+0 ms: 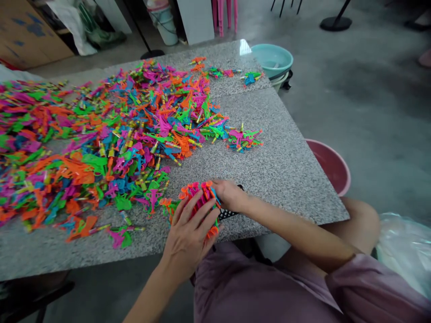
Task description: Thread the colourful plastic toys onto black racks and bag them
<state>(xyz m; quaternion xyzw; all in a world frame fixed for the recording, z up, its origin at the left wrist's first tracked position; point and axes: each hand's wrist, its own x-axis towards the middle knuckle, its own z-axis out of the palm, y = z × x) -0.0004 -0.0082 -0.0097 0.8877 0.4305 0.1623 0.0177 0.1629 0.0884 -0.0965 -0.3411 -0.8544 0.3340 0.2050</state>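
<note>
A tight row of small bright plastic toy guns (195,202), pink, orange, blue and green, stands near the table's front edge. Over its top and near side lie the curved fingers of my left hand (191,224), closed round the row. My right hand (230,195) presses against the right end of the same row; its fingertips are partly hidden behind the toys. Below my right hand shows part of a black perforated tray or basket (229,214), mostly covered.
A wide heap of loose toy guns (134,121) covers the left of the speckled stone table (276,170). A small pile (244,138) lies apart from it. Beyond the right edge stand a turquoise basin (274,58), a pink basin (332,166) and a clear plastic bag (404,246).
</note>
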